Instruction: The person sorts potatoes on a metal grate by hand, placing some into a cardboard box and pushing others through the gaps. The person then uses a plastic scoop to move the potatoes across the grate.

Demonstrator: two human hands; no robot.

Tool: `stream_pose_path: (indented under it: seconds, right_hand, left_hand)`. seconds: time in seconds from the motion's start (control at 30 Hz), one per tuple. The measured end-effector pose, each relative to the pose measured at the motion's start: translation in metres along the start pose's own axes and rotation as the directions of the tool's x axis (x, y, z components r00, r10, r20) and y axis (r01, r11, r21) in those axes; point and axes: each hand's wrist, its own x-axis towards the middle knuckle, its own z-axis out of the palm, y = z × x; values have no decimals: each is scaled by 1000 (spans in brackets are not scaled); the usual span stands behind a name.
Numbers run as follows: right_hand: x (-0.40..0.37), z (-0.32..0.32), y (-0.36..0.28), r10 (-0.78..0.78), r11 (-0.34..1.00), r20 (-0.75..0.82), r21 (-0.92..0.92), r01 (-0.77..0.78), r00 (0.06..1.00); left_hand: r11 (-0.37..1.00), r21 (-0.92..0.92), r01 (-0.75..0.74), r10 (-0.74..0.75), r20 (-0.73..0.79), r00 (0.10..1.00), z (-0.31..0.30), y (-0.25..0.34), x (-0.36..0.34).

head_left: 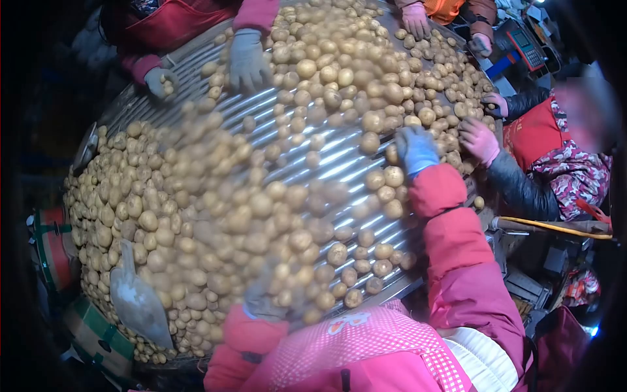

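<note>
My right hand (pixel 417 149), in a blue-grey glove, reaches out over the ribbed metal sorting table. Its fingers are stretched out and lie against potatoes (pixel 386 193) at the edge of the pile. My left hand (pixel 266 302), in a grey glove, is low and close to my apron among potatoes (pixel 300 240). Motion smears its fingers and potatoes partly cover them, so its grip does not show. Many potatoes around the middle are blurred by movement. A metal scoop (pixel 138 294) lies on the heap at the left.
Across the table a co-worker's gloved hands (pixel 249 60) are at the bars (pixel 261 124). Other people's pink-gloved hands (pixel 480 140) work at the right and far side. Green-and-red containers (pixel 98 333) stand along the left edge. A pole (pixel 555 225) juts in at right.
</note>
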Motion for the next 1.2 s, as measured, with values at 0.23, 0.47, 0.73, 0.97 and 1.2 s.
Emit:
stream_pose_path:
  seconds: [0.23,0.47,0.73,0.97,1.2]
  right_hand:
    - [-2,-44,-102,-542,778,-312,166,606,780]
    - [37,34,-215,-723,652,-227,88,753,653]
    - [42,-3,-154,-742,669,-7,59,741,670]
    - [17,-36,-114,-627,769,-9,153,621,779]
    - [73,15,-204,-648,756,47,163,634,761]
  left_hand:
    - [993,-80,81,-68,160,985,16,2,12]
    - [974,-175,146,-127,120,985,49,26,0]
    - [996,53,71,-75,58,996,40,23,-2]
    - [207,977,-45,153,13,988,49,21,3]
    - [991,52,125,-126,20,992,37,25,6]
